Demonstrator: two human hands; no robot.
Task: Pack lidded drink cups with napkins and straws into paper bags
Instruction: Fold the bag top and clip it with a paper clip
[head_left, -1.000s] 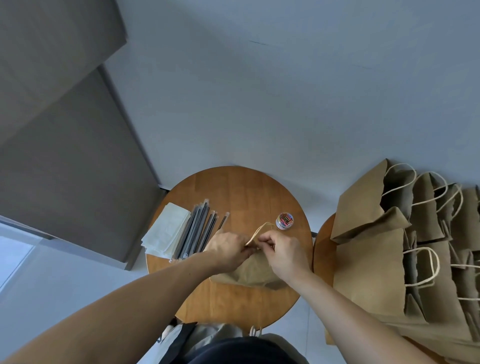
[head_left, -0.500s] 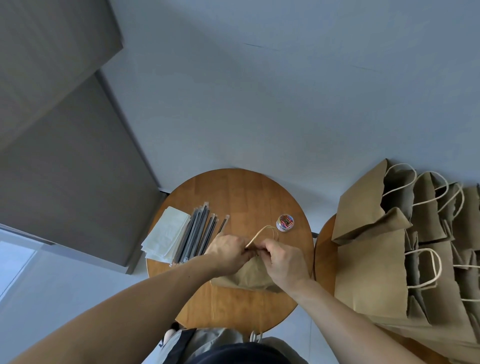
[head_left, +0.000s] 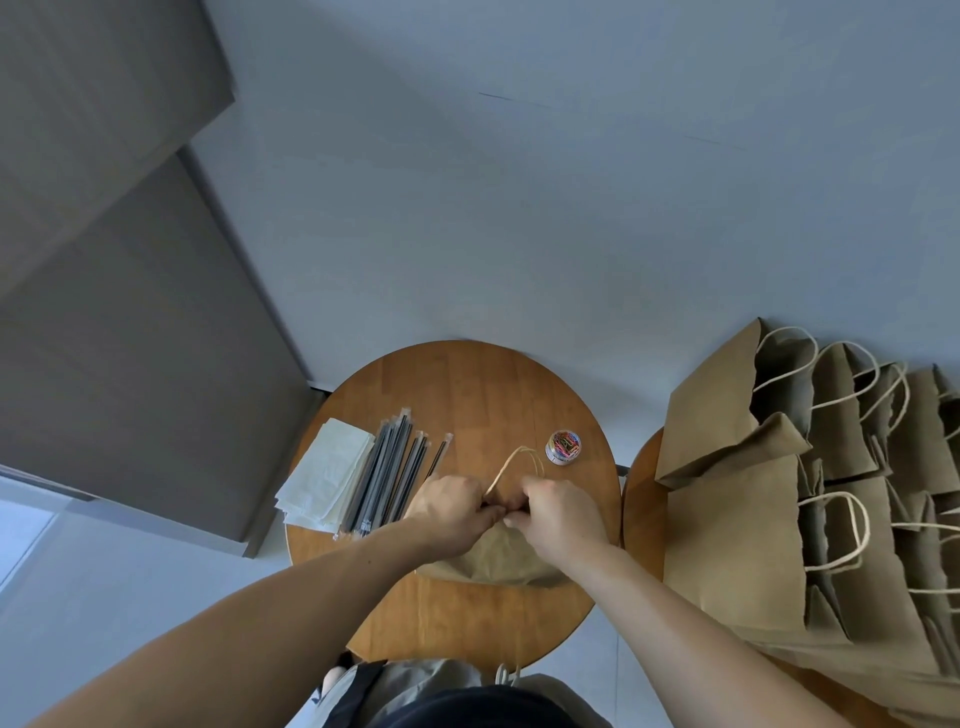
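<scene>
A brown paper bag (head_left: 493, 564) stands on the round wooden table (head_left: 467, 395), mostly under my hands. My left hand (head_left: 449, 512) and my right hand (head_left: 558, 512) meet at the bag's top and pinch it closed between their fingers. The bag's twine handles (head_left: 511, 460) loop out beyond my fingertips. A stack of white napkins (head_left: 327, 475) lies at the table's left, with several wrapped black straws (head_left: 392, 475) beside it. What is inside the bag is hidden, and no cup is in view.
A small clear tub of coloured paper clips (head_left: 563, 447) sits just beyond my right hand. Several brown paper bags (head_left: 753, 519) with handles crowd a second table at the right. A grey cabinet (head_left: 130, 338) stands at the left.
My hands have drawn closer together on the bag's top, and the handles now stick out farther past my fingers. The view has shifted slightly.
</scene>
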